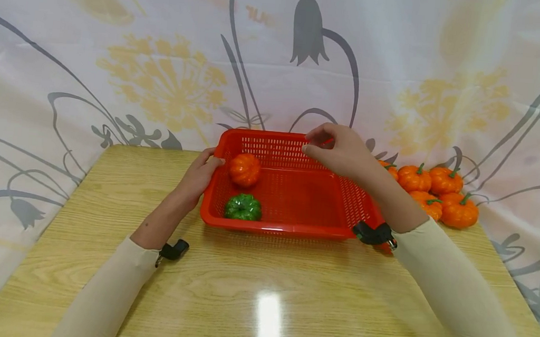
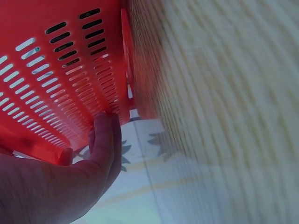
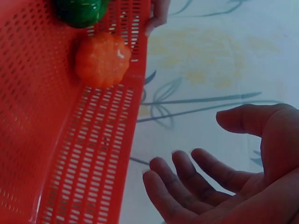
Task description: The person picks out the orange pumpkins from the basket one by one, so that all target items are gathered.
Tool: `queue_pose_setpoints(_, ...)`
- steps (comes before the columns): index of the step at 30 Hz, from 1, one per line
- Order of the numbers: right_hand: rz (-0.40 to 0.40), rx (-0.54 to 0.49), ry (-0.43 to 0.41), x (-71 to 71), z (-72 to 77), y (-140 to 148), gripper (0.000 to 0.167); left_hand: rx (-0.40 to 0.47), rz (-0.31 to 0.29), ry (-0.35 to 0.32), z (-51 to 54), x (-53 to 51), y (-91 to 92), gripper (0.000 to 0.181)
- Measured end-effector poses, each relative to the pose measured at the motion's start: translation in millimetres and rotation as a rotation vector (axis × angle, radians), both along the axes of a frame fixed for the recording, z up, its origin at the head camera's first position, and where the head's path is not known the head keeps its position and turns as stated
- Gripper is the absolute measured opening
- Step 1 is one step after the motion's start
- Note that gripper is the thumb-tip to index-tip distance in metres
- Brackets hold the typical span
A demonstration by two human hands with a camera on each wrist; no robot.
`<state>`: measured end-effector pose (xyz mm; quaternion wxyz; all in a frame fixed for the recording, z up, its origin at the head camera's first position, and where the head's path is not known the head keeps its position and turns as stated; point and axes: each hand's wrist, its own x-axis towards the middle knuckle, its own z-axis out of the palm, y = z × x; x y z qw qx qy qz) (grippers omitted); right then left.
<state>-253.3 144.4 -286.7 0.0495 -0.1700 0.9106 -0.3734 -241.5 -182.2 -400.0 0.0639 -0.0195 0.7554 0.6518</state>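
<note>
A red plastic basket [image 1: 294, 227] with slotted sides stands on the table. My left hand [image 1: 199, 176] grips its left side, the thumb at the rim and the fingers against the outer wall [image 2: 56, 88]. Inside, toward the left end, lie an orange pumpkin [image 1: 244, 170] and a green pumpkin [image 1: 243, 207]. My right hand [image 1: 340, 148] hovers over the basket's back right part, holding nothing. In the right wrist view its fingers [image 3: 187, 172] are loosely bent and apart from the thumb, with the orange pumpkin [image 3: 103, 60] beyond them in the basket.
Several orange pumpkins [image 1: 458, 211] with green stems sit grouped on the table right of the basket, one partly behind my right forearm. The wooden table [image 1: 222, 291] extends in front of the basket. A flower-patterned cloth [image 1: 171, 86] hangs behind.
</note>
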Motion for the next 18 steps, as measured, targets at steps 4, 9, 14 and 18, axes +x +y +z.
queue_pose_setpoints(4, -0.03, -0.027, -0.026, -17.1, -5.2, -16.0, 0.037, -0.002, -0.001, -0.006, -0.2, 0.4, 0.7, 0.054)
queue_pose_setpoints(9, -0.048, -0.057, -0.066, -35.3, -14.6, -34.5, 0.035, -0.001, -0.004, -0.007, 0.1, 0.7, 1.3, 0.054)
queue_pose_setpoints(14, -0.055, -0.076, -0.147, -48.4, -25.0, -51.1, 0.039, -0.001, 0.001, -0.006, -0.1, 0.2, 1.0, 0.053)
queue_pose_setpoints(18, -0.042, -0.095, -0.204, -56.5, -34.6, -62.1, 0.043, 0.004, 0.01, -0.007, -0.2, 0.1, 1.3, 0.053)
